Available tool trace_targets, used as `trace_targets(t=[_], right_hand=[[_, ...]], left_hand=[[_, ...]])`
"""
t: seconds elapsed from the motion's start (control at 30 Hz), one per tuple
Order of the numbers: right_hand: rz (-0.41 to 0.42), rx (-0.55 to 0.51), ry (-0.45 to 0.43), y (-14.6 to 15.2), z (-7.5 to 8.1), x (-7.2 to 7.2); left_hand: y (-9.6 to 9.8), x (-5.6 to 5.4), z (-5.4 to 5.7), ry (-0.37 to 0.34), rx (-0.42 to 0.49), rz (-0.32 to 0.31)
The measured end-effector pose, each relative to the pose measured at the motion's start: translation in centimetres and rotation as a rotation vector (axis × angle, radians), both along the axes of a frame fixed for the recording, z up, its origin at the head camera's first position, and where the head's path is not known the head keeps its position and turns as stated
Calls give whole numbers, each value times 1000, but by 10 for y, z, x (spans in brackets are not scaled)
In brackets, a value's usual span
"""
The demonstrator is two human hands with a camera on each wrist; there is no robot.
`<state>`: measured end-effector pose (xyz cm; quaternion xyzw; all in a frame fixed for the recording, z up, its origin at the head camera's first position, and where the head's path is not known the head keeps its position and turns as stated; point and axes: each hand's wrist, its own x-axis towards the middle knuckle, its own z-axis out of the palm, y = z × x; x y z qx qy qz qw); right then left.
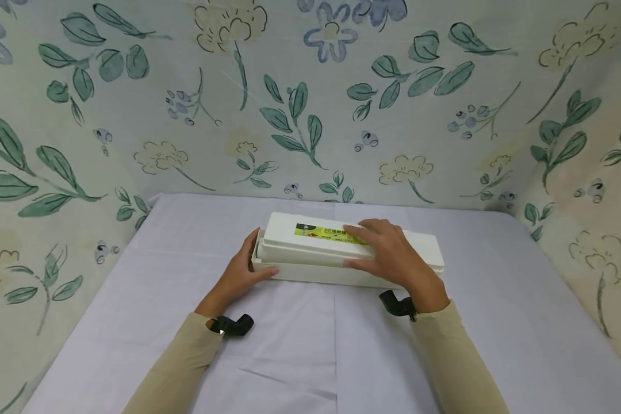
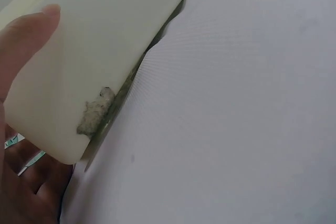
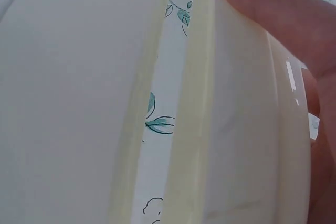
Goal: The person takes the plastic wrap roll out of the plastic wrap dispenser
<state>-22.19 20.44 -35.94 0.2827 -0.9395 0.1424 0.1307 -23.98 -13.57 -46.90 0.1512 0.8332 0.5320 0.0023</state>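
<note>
A long white cling film dispenser box (image 1: pixel 326 274) lies crosswise on the table. Its white lid (image 1: pixel 282 231) bears a yellow-green label (image 1: pixel 318 231) and sits raised and tilted over the base. My left hand (image 1: pixel 238 271) grips the left end of the base, thumb on the front wall. My right hand (image 1: pixel 393 250) holds the lid right of its middle, thumb on the near side and fingers over the top. In the right wrist view, a gap separates the lid (image 3: pixel 244 124) from the base (image 3: pixel 68 103). The box's inside is hidden.
A white cloth (image 1: pixel 290 356) with creases covers the table. Behind it and at the sides hangs a floral fabric (image 1: pixel 336 132). In the left wrist view, a rough grey patch (image 2: pixel 96 113) marks the box near a lower corner.
</note>
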Motion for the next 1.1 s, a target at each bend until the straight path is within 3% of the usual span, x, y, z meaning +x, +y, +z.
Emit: trace_targets(t=[0.43,0.7,0.77,0.9,1.1], right_hand=[[-42,-29,-28,10,6,0],[-48,-11,-26,16,6,4],[-51,-10,-20,20,8,5],[-67,-9,3,29,9,7],[-98,-20,25,40,11,10]], left_hand=[[0,0,3,2,13,-30],[8,21,33,0,20,-61],[8,22,32,-3,30,-62],[3,13,12,26,50,-51],[0,8,8,9,59,-51]])
